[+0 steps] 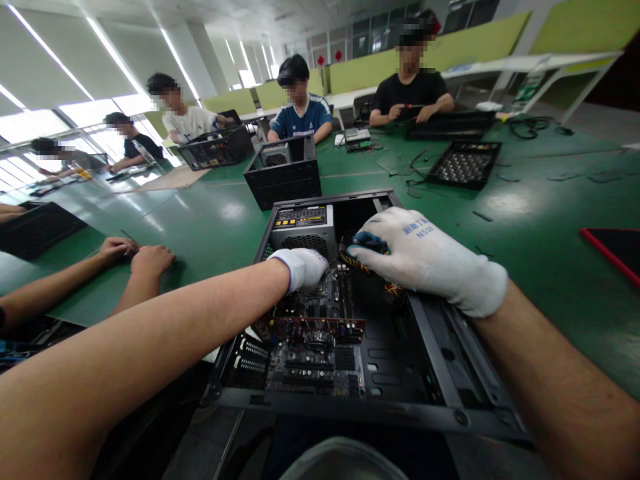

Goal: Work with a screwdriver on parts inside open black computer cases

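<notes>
A green worktable (215,213) stretches beyond an open computer case (380,408). Inside the case, the power supply (303,223) fills the far-left corner, the motherboard (305,373) nearer. The gloved right hand (407,247) grips cables (351,259) over the case; the gloved left hand (306,269) reaches inside, its grasp hidden, so I cannot tell.

On my feed, the left hand (304,269) hides its own fingertips over the motherboard (313,367), the right hand (415,250) covers part of the cable bundle (354,261), and the frame's edge crops a red-edged mat (616,250)!
</notes>
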A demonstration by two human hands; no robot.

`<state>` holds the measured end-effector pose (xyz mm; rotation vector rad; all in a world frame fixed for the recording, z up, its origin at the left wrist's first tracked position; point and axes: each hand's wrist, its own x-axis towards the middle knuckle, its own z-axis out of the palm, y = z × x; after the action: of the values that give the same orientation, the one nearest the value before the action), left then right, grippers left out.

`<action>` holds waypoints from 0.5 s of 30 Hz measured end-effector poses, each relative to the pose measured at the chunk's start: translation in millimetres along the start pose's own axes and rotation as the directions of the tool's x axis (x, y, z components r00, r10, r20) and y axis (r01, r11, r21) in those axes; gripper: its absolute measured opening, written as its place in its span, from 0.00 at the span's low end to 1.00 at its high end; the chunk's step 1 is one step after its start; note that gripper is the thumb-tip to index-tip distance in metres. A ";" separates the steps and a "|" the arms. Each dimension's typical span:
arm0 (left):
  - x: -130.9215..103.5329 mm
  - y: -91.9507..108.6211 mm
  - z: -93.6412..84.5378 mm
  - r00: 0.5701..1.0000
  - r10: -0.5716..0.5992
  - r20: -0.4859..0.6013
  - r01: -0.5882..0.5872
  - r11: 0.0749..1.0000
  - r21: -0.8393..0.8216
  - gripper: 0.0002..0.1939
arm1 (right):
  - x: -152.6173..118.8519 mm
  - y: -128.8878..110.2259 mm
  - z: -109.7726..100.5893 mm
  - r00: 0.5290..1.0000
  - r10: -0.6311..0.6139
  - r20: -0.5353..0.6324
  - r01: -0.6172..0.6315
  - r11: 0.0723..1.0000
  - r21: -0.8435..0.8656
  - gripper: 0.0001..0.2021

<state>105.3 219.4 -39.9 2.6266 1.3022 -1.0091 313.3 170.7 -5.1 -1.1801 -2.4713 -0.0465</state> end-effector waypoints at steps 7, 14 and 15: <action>-4.1 3.8 -4.9 1.000 0.025 0.001 -0.026 1.000 0.018 0.22 | 0.5 1.6 0.8 1.000 -0.004 0.001 0.004 1.000 0.002 0.22; -1.7 2.7 -2.5 1.000 -0.004 0.012 0.004 1.000 0.007 0.20 | 0.1 1.6 0.7 1.000 0.001 0.002 -0.001 1.000 -0.003 0.21; -1.4 2.3 -1.8 1.000 -0.006 0.011 0.006 1.000 0.010 0.19 | 0.0 1.7 0.7 1.000 -0.001 0.002 0.001 1.000 -0.004 0.21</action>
<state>107.3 217.6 -38.3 2.6214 1.3067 -1.0321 314.4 171.9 -6.0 -1.1811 -2.4750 -0.0501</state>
